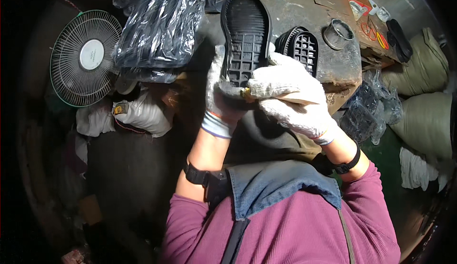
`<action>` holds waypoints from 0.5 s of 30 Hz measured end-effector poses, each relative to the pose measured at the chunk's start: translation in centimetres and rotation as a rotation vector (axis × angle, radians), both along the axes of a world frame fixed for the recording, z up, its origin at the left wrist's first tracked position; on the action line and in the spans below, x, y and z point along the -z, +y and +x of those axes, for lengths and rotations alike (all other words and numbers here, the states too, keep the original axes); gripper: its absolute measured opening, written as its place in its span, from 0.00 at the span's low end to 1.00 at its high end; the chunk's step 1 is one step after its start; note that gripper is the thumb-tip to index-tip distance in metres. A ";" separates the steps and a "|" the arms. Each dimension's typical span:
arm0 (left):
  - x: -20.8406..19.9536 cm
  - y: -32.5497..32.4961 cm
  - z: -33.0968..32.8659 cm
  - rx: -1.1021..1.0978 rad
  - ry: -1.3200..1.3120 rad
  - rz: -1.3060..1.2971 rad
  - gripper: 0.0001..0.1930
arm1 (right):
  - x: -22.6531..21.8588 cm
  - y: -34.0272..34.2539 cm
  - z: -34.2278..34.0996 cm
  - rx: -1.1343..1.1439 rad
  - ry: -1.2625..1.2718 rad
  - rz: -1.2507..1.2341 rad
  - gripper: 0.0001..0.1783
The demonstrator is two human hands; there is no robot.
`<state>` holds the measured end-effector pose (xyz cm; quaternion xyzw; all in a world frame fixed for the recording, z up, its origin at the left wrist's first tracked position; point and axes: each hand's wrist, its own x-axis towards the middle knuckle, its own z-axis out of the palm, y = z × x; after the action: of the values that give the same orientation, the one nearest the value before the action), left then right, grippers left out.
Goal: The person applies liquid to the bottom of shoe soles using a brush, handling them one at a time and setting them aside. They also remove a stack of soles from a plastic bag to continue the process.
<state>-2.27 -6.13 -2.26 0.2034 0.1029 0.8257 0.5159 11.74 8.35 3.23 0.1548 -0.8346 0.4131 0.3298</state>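
A black shoe sole (246,45) stands toe-up in front of me, its ridged and gridded hollow inside facing me. My left hand (220,85), in a white knit glove, grips its lower left side. My right hand (295,92), gloved the same way, is closed round a slim tool (288,98) with a pale wooden-looking handle. That tool's yellowish collar and grey curved end lie across the heel of the sole; whether the end is a blade I cannot tell. Just behind my right hand, more black soles (304,47) sit on the worktable (338,64).
Plastic-wrapped black bundles (157,30) are stacked at the left, beside a round fan (88,54). A metal tin (338,34) stands on the table near its right edge. Scissors (382,40) lie farther right, above stuffed olive sacks (423,116). White sacks (143,114) lie below the bundles.
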 end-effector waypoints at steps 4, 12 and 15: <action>-0.6 0.8 -1.9 -0.117 -0.026 -0.169 0.42 | 0.9 1.1 1.0 -0.097 -0.087 -0.087 0.08; -3.2 -3.4 -4.8 -0.004 0.229 -0.065 0.44 | -0.5 0.0 1.0 0.027 -0.428 -0.680 0.11; -3.5 -3.1 -5.0 -0.042 0.324 -0.148 0.36 | -0.2 -0.4 -0.6 -0.034 -0.422 -0.579 0.12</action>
<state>-7.32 -9.19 1.25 0.2931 0.2497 0.7829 0.4887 11.13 7.98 3.46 -0.0201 -0.7299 0.6608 0.1736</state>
